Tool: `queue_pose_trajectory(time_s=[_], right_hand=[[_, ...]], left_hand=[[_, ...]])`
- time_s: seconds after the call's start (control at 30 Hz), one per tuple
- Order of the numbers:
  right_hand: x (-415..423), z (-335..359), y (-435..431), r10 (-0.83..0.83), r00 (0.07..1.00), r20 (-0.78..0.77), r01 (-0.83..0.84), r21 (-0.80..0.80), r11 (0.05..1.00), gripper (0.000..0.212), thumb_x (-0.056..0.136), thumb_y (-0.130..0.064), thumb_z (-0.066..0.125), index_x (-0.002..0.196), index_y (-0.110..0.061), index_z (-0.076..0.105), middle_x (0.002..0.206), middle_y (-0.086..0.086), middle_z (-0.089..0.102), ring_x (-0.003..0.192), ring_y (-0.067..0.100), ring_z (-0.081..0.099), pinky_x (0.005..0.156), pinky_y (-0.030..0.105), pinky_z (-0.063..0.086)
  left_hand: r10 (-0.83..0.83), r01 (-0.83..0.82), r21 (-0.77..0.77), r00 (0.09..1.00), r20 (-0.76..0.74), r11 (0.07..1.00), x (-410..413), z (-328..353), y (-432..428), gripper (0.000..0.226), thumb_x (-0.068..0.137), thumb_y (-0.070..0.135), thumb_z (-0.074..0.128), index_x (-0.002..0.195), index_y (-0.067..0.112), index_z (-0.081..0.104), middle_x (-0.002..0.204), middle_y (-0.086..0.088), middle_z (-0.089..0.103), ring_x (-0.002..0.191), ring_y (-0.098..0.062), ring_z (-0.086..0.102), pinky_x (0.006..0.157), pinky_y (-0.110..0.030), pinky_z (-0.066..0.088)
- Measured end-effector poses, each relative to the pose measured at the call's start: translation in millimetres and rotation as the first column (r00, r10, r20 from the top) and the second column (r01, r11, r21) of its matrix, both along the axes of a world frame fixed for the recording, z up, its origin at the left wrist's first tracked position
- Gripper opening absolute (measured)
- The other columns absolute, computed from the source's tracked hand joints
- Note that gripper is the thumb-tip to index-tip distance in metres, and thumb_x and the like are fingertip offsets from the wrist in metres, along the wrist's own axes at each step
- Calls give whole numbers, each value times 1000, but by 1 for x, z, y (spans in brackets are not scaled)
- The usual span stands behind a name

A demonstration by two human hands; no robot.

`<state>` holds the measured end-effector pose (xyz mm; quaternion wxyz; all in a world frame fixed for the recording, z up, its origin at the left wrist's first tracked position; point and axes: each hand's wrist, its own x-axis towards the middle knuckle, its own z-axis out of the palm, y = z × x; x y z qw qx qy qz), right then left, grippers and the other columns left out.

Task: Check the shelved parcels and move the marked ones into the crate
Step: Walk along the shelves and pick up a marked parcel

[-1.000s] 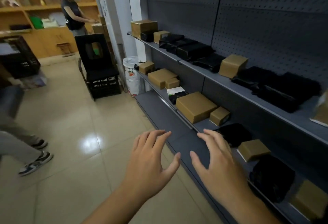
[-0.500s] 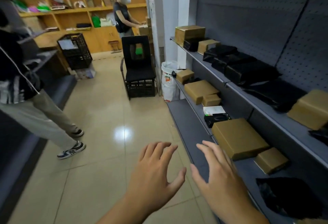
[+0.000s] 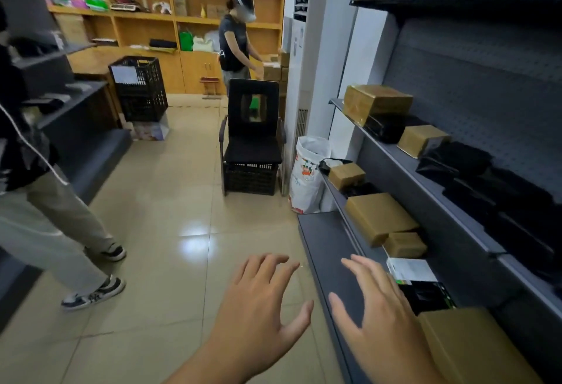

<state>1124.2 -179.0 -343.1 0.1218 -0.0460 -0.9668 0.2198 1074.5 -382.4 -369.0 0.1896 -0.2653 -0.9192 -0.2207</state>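
1. My left hand [image 3: 258,301] and right hand [image 3: 383,316] hover side by side, fingers spread, holding nothing. The right one hangs over the low deck of the shelving [image 3: 322,240], which I judge is to be ready for the next parcel.
2. Just right of that hand lies a big brown parcel [image 3: 474,350]. Past it sit a black box [image 3: 425,295] and a white box [image 3: 410,269]. All lie flat, tops up, likely so that their tops can be checked. I can see no mark on any from here.
3. Farther along, a small brown parcel [image 3: 404,245] sits against a larger brown parcel [image 3: 378,217]. The shelf above carries black bags [image 3: 456,161] among more brown boxes.
4. At the shelving's far end a black crate [image 3: 251,178] is tucked under a chair [image 3: 254,128], beside a white sack [image 3: 307,176]. It is well apart from my hands, so marked parcels must be carried.
5. A second crate [image 3: 138,88] stands far left. I cannot tell which one is meant.
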Motion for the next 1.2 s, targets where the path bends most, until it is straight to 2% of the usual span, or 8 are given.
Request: queue_pose_trajectory(time_s=[0.13,0.27,0.4,0.63,0.9,1.0,1.13,1.2], right_hand=[[-75,-1,-3,-2,1000,21,2,-13,1000,57,92,-47,65,144,-38,46,147,-22,41,135,3,42,107,27,39],[-145,-8,2,-28,999,-19,27,-72,997,56,88,-45,67,141,-35,52,143,-19,47,130,8,50,101,32,46],[-229,-20,25,-37,999,-39,33,-78,996,54,92,-45,66,142,-35,50,145,-20,44,133,6,46,104,32,46],[-372,-26,63,22,1000,9,-21,-126,992,59,91,-54,53,145,-36,44,148,-20,40,136,7,42,107,31,43],[-516,-19,75,16,1000,-3,-16,-80,997,55,88,-50,62,139,-33,52,139,-18,51,125,8,53,96,30,51],[-573,-23,79,13,999,30,-11,-49,999,54,91,-47,65,141,-32,50,141,-18,48,130,8,48,101,28,47],[-651,-26,81,-93,996,-13,92,-41,995,57,87,-41,74,138,-27,55,139,-14,52,127,11,54,97,26,47],[-694,-22,82,-141,990,-11,141,-42,989,55,89,-43,70,140,-29,52,142,-16,49,129,9,52,99,24,46]], left_hand=[[1,-1,7,1000,3,1000,-76,5,-6,53,89,58,61,128,24,64,124,8,61,116,-17,58,101,-38,47],[-16,16,5,1000,-11,1000,-153,5,3,53,89,58,60,130,24,64,124,9,61,116,-17,58,101,-36,45],[-1,0,-22,1000,-30,1000,-240,0,26,54,90,59,59,130,23,65,123,8,62,115,-18,58,101,-35,43],[3,-3,-68,1000,2,998,-374,0,67,52,90,59,59,127,23,66,122,8,63,114,-18,59,101,-35,44],[-4,4,-27,1000,9,1000,-516,4,87,50,90,58,60,127,24,66,121,10,62,113,-16,59,101,-35,44],[-26,27,-21,999,29,999,-577,-4,86,51,90,58,60,128,24,66,121,10,61,114,-17,59,101,-36,45],[-80,80,6,997,9,997,-672,-10,85,52,91,58,60,129,24,66,124,12,61,118,-14,57,106,-33,42],[-120,120,11,993,-1,993,-724,-9,87,52,90,58,61,128,24,66,124,12,62,119,-13,57,107,-34,42]])
